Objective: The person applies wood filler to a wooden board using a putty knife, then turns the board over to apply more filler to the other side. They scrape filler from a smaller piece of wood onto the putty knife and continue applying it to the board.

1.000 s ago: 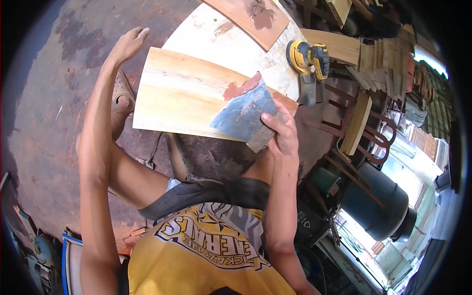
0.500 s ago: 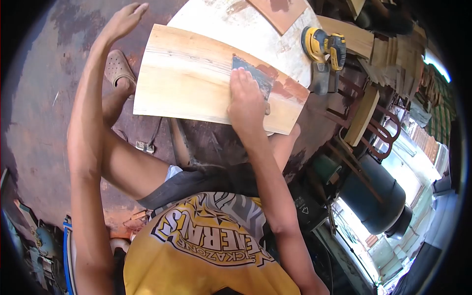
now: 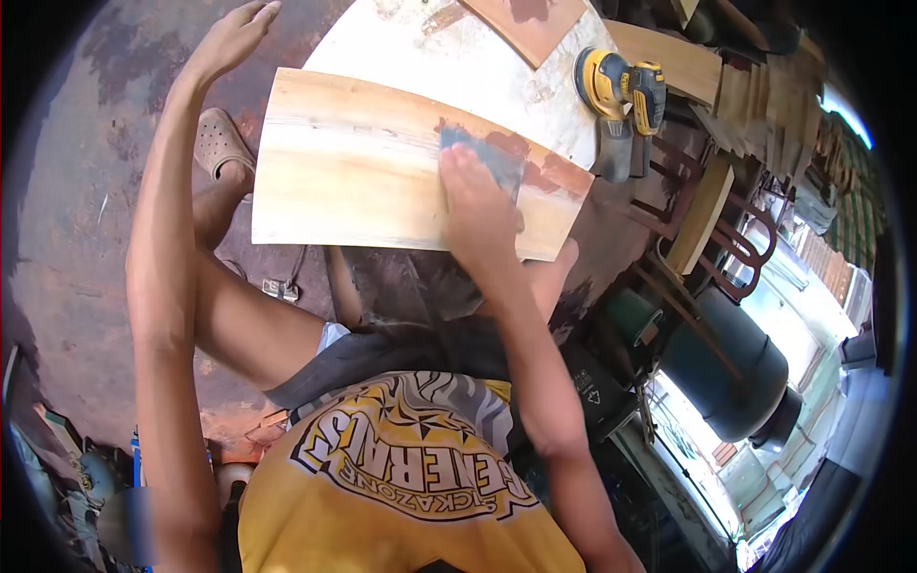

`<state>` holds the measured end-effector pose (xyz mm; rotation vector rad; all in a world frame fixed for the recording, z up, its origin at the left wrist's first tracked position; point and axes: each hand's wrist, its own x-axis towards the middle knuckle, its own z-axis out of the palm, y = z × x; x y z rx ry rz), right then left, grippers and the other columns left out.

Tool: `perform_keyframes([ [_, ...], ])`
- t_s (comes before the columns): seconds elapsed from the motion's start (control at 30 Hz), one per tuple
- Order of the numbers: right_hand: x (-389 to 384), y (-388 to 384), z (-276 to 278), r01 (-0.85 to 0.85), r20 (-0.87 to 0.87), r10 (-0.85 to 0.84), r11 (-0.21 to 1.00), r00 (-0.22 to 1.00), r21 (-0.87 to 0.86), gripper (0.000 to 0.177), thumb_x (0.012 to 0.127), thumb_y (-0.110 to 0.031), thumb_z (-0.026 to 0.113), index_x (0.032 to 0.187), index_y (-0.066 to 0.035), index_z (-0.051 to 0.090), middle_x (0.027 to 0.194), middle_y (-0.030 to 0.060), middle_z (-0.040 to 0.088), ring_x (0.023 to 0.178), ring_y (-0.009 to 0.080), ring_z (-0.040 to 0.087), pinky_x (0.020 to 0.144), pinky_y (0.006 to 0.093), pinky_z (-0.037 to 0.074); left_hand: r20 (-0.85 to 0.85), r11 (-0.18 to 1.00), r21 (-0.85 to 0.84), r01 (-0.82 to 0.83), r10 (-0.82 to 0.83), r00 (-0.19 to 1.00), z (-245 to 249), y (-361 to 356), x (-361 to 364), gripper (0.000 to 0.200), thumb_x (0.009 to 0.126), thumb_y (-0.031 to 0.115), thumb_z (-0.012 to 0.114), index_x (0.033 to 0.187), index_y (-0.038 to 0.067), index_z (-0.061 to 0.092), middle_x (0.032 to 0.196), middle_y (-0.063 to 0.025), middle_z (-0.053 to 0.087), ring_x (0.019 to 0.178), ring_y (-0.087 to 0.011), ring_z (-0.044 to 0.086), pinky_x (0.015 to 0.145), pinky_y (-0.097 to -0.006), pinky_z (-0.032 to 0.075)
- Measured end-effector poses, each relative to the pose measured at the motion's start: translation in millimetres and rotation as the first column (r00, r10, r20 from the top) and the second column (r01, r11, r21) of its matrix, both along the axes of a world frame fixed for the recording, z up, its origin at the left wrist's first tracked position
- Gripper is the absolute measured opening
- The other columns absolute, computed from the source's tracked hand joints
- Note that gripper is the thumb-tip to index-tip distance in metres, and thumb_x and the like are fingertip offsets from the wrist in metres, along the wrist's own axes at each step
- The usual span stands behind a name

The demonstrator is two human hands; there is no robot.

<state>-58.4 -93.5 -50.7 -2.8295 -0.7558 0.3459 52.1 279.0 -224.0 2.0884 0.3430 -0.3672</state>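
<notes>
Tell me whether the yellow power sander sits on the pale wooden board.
No, the yellow-and-black power sander stands at the edge of the round whitish tabletop, apart from the pale wooden board.

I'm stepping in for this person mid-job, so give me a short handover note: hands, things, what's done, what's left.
Left hand: open, held out past the board's far left corner, holding nothing.
Right hand: gripping the scraper, blade pressed flat on the board.
The board lies on the round tabletop, overhanging it; the yellow sander sits at the tabletop's right edge.
Done: reddish filler smeared near the board's right end.
Left: the rest of the board shows bare wood.
</notes>
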Motion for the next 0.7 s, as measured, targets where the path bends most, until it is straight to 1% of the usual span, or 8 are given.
perform_keyframes([
  [0.1, -9, -2, 14, 0.002, -0.071, -0.002, 1.000, 0.997, -0.001, 0.034, 0.087, -0.002, 0.051, 0.119, 0.000, 0.062, 0.122, 0.0200, 0.063, 0.116, 0.0354, 0.059, 0.097, 0.0423, 0.047, 0.169, 0.997, 0.073, -0.039, 0.026, 0.985, 2, -10, -1, 0.056, 0.100, 0.047, 0.043, 0.127, -0.001, 0.055, 0.108, -0.0153, 0.066, 0.096, -0.0216, 0.061, 0.089, -0.0346, 0.047],
  [0.17, -5, -7, 45, 0.003, -0.138, -0.003, 1.000, 0.990, 0.004, 0.033, 0.088, -0.003, 0.053, 0.120, 0.000, 0.061, 0.124, 0.0198, 0.062, 0.117, 0.0334, 0.059, 0.096, 0.0394, 0.048, 0.095, 0.999, 0.049, -0.006, 0.002, 0.995, 11, -14, -1, 0.055, 0.100, 0.047, 0.043, 0.124, -0.001, 0.057, 0.111, -0.0200, 0.065, 0.103, -0.0291, 0.061, 0.092, -0.0383, 0.046],
  [0.27, 35, -16, 86, 0.230, -0.349, -0.170, 0.963, 0.922, 0.138, 0.039, 0.084, 0.003, 0.056, 0.123, 0.002, 0.057, 0.118, 0.0173, 0.066, 0.104, 0.0327, 0.064, 0.093, 0.0357, 0.050, 0.080, 0.998, 0.042, -0.042, 0.038, 0.996, 24, -15, 14, 0.054, 0.100, 0.044, 0.043, 0.119, -0.003, 0.060, 0.112, -0.0234, 0.066, 0.108, -0.0365, 0.062, 0.093, -0.0417, 0.046],
  [0.33, 50, -25, 99, 0.588, -0.467, -0.387, 0.679, 0.795, 0.439, 0.031, 0.088, -0.002, 0.064, 0.119, 0.001, 0.059, 0.114, 0.0115, 0.067, 0.098, 0.0245, 0.066, 0.089, 0.0337, 0.051, 0.068, 0.998, 0.017, -0.055, 0.054, 0.996, 30, -20, 12, 0.053, 0.099, 0.044, 0.043, 0.119, -0.003, 0.060, 0.112, -0.0230, 0.066, 0.108, -0.0367, 0.062, 0.093, -0.0416, 0.046],
  [0.37, 57, -32, 100, 0.791, -0.667, -0.431, 0.406, 0.608, 0.459, 0.032, 0.089, -0.009, 0.069, 0.117, 0.002, 0.058, 0.112, 0.0095, 0.066, 0.098, 0.0186, 0.064, 0.090, 0.0353, 0.051, 0.079, 0.995, 0.009, -0.096, 0.095, 0.992, 31, -22, 12, 0.052, 0.099, 0.043, 0.044, 0.120, -0.003, 0.060, 0.109, -0.0217, 0.067, 0.105, -0.0335, 0.063, 0.091, -0.0399, 0.047],
  [0.43, 66, -50, 96, 0.877, -0.851, -0.221, 0.052, 0.477, 0.478, 0.034, 0.087, -0.003, 0.068, 0.118, 0.003, 0.055, 0.112, 0.0131, 0.065, 0.102, 0.0210, 0.064, 0.092, 0.0376, 0.051, 0.099, 0.990, 0.006, -0.138, 0.137, 0.986, 33, -24, 15, 0.051, 0.099, 0.042, 0.046, 0.120, -0.003, 0.060, 0.107, -0.0203, 0.067, 0.103, -0.0304, 0.064, 0.089, -0.0382, 0.048],
  [0.5, 68, -62, 96, 0.876, -0.870, -0.107, 0.024, 0.481, 0.481, 0.040, 0.087, -0.004, 0.067, 0.123, 0.004, 0.052, 0.115, 0.0140, 0.064, 0.105, 0.0230, 0.063, 0.095, 0.0389, 0.050, 0.017, 0.962, -0.181, -0.203, 0.209, 0.978, 37, -25, 22, 0.048, 0.100, 0.041, 0.048, 0.122, 0.000, 0.060, 0.097, -0.0089, 0.066, 0.089, -0.0168, 0.062, 0.086, -0.0315, 0.048],
  [0.7, 63, -79, 97, 0.885, -0.864, 0.203, -0.177, 0.461, 0.431, 0.051, 0.085, 0.000, 0.061, 0.133, 0.004, 0.044, 0.122, 0.0168, 0.060, 0.112, 0.0307, 0.060, 0.100, 0.0462, 0.047, -0.207, 0.732, -0.592, -0.337, 0.266, 0.941, 58, -56, 37, 0.050, 0.096, 0.041, 0.059, 0.119, -0.004, 0.060, 0.103, -0.0068, 0.065, 0.095, -0.0145, 0.060, 0.091, -0.0284, 0.047],
])
